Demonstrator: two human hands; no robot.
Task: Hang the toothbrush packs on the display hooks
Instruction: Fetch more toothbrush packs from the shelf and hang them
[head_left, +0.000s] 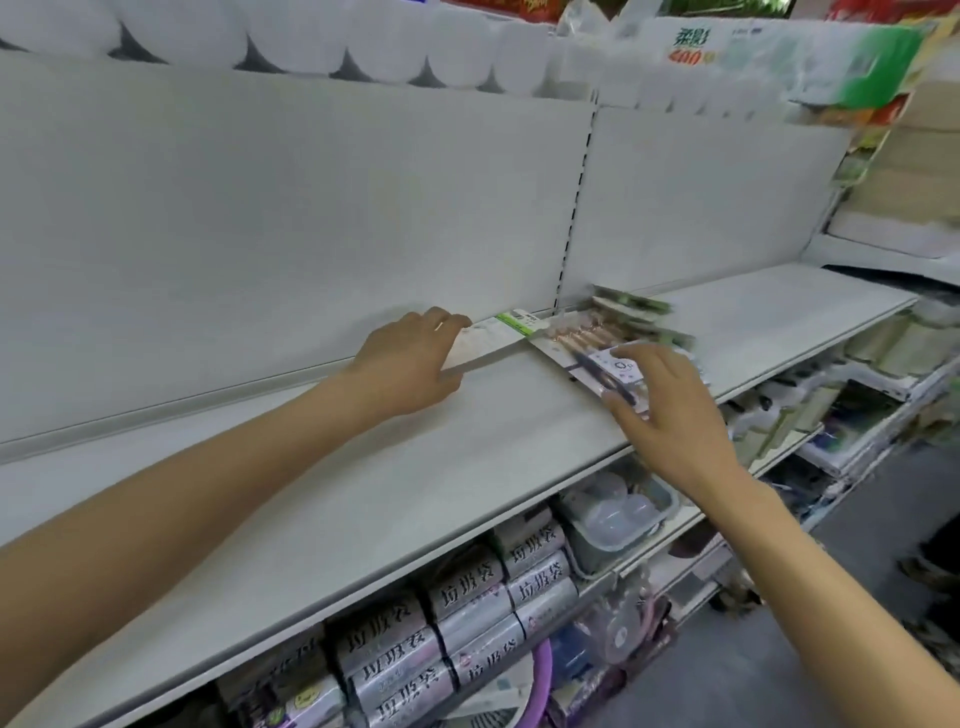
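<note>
Several toothbrush packs lie in a loose pile (623, 325) on the white shelf (415, 467), against the back panel near the slotted upright. My left hand (410, 358) grips a white pack with a green strip (493, 338) at its left end, thumb under its edge. My right hand (660, 400) reaches over the near end of a pack with brown-handled and dark brushes (587, 343), fingers spread and fingertips touching it. No display hooks show on the bare back panel.
Rolls of tissue line the shelf above (311, 47), with a green-and-white pack at the right (831, 57). Below the shelf sit grey bag rolls (467, 613) and clear plastic containers (613, 514). An aisle floor runs at lower right (779, 675).
</note>
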